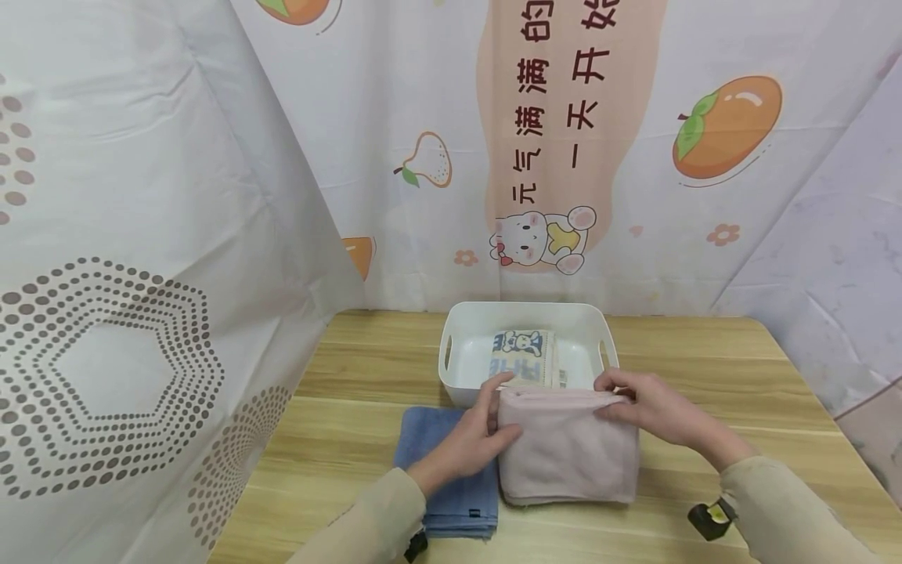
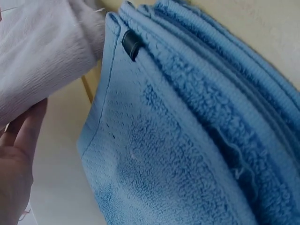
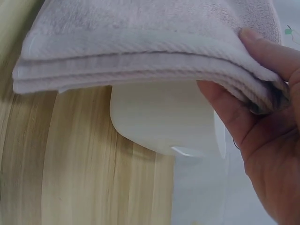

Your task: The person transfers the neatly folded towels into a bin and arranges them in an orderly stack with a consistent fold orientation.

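Observation:
A folded pale pink towel [image 1: 567,450] is held upright in front of the white basket. My left hand [image 1: 470,440] grips its left side, thumb on the near face and fingers behind. At the upper right corner, my right hand [image 1: 651,407] pinches the towel's stacked layers between thumb and fingers, as the right wrist view shows. A folded blue towel [image 2: 140,140] with a small dark tag lies on the table under my left forearm. Inside the basket [image 1: 461,341] is a folded cream towel [image 1: 524,356] with a blue bear pattern; its lower part is hidden by the pink one.
The wooden table [image 1: 366,352] ends at a printed curtain [image 1: 423,211] behind the basket. Another curtain [image 1: 141,196] hangs along the left side. A handle slot opens in each end of the basket.

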Available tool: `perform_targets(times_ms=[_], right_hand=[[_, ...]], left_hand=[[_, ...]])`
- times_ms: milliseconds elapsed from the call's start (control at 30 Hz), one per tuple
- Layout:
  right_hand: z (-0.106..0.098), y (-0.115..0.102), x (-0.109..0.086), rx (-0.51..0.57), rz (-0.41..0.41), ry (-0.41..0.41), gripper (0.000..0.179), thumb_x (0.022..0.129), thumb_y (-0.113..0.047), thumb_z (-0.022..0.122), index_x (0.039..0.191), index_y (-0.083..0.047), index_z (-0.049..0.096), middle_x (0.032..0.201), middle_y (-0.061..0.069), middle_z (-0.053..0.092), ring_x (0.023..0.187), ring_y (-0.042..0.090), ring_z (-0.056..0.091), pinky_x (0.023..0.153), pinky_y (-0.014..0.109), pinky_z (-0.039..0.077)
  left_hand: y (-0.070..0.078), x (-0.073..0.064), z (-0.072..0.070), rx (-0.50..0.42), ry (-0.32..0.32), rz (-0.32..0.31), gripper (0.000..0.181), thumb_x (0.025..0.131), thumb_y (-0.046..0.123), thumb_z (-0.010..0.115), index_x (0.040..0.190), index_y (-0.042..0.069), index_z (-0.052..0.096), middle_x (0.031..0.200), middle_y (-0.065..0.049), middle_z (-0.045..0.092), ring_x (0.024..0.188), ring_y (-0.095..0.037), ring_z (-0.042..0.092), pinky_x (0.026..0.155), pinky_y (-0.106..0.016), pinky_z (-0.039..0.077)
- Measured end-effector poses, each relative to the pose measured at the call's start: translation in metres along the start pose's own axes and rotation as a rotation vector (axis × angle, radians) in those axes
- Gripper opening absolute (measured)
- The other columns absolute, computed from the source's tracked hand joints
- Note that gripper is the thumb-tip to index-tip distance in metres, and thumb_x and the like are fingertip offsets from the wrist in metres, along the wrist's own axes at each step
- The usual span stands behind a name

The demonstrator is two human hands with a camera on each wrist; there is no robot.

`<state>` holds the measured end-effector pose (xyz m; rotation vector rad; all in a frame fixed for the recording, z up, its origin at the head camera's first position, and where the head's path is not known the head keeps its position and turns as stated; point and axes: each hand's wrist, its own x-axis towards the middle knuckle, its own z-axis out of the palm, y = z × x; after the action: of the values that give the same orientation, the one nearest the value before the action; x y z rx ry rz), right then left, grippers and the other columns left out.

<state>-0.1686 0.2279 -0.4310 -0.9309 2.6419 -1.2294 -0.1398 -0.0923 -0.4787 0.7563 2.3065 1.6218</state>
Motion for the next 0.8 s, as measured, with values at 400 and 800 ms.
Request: perform_targets(times_ms=[400, 800], right_hand=[[0.001, 0.0, 0.0, 0.108, 0.238, 0.033, 0.021, 0.093, -0.029, 0.077, 0.108, -0.021, 0.065, 0.107, 0.002, 0.066, 0.094, 0.02, 0.062, 0.075, 0.027, 0.053], [0.004, 0.003, 0.001, 0.207, 0.305, 0.094, 0.028, 0.094, -0.032, 0.076, 0.115, -0.016, 0.066, 0.114, 0.006, 0.066, 0.099, 0.015, 0.06, 0.079, 0.026, 0.053]], left_hand=[[0.014, -0.005, 0.003, 0.241, 0.147, 0.197, 0.037, 0.106, 0.021, 0.058, 0.143, 0.026, 0.057, 0.139, -0.002, 0.061, 0.1, -0.008, 0.062, 0.082, -0.025, 0.054], [0.021, -0.004, 0.001, 0.215, 0.146, 0.331, 0.035, 0.101, 0.015, 0.066, 0.136, 0.016, 0.068, 0.139, -0.007, 0.06, 0.097, -0.007, 0.06, 0.078, -0.022, 0.055]])
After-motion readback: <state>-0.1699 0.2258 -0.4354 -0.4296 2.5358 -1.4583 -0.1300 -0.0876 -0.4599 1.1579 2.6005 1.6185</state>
